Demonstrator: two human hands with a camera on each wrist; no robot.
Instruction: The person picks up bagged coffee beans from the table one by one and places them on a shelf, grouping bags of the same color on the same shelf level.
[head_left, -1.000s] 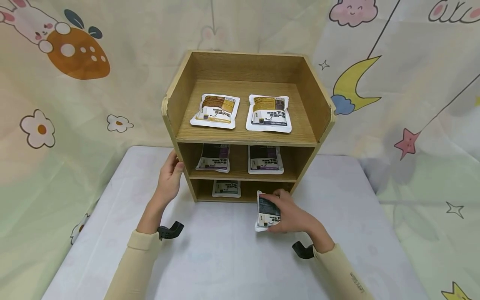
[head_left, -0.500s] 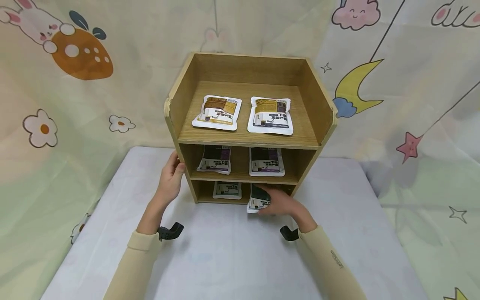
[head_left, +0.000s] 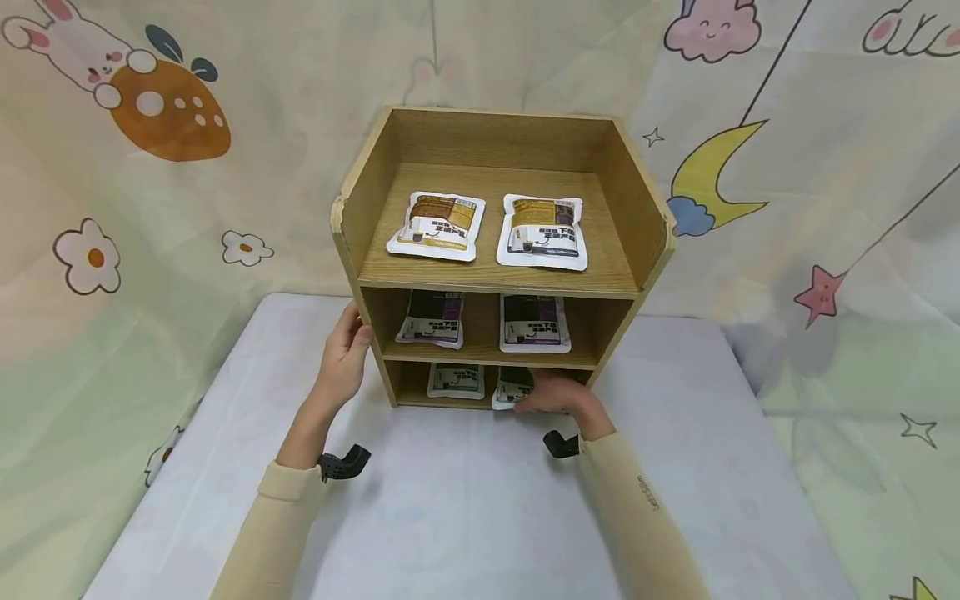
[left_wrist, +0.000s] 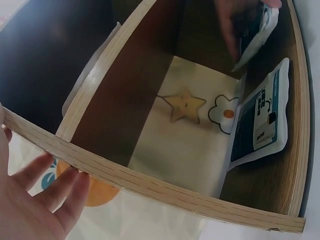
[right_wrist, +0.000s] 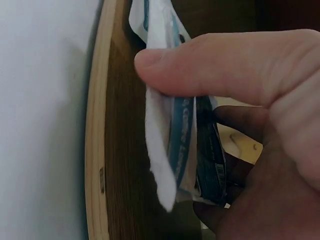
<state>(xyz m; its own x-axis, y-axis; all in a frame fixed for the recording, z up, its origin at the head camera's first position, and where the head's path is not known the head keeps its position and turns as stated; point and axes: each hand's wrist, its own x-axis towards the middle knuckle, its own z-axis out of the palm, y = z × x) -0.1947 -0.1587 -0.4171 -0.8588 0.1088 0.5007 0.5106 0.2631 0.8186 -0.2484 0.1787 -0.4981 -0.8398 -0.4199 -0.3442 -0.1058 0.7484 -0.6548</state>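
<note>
My right hand (head_left: 555,392) grips a white-edged, dark teal coffee pouch (right_wrist: 182,130) by its side, thumb on one face and fingers behind. The pouch is at the mouth of the bottom compartment of a small wooden shelf (head_left: 498,279), right of another teal pouch (left_wrist: 260,115) lying there. The right fingertips are partly hidden under the middle board in the head view. My left hand (head_left: 343,358) rests against the outside of the shelf's left side panel (left_wrist: 150,185), its fingers (left_wrist: 72,197) loosely extended along it.
Two brown-and-yellow pouches (head_left: 437,225) lie on the top tier, and two purple-and-black pouches (head_left: 535,323) on the middle one. The shelf stands on a white-covered table (head_left: 450,500) against a printed cloth backdrop (head_left: 300,150).
My right hand has carried the teal pouch from in front of the shelf, left and inward into the right half of the bottom compartment. The left hand keeps its place on the side panel.
</note>
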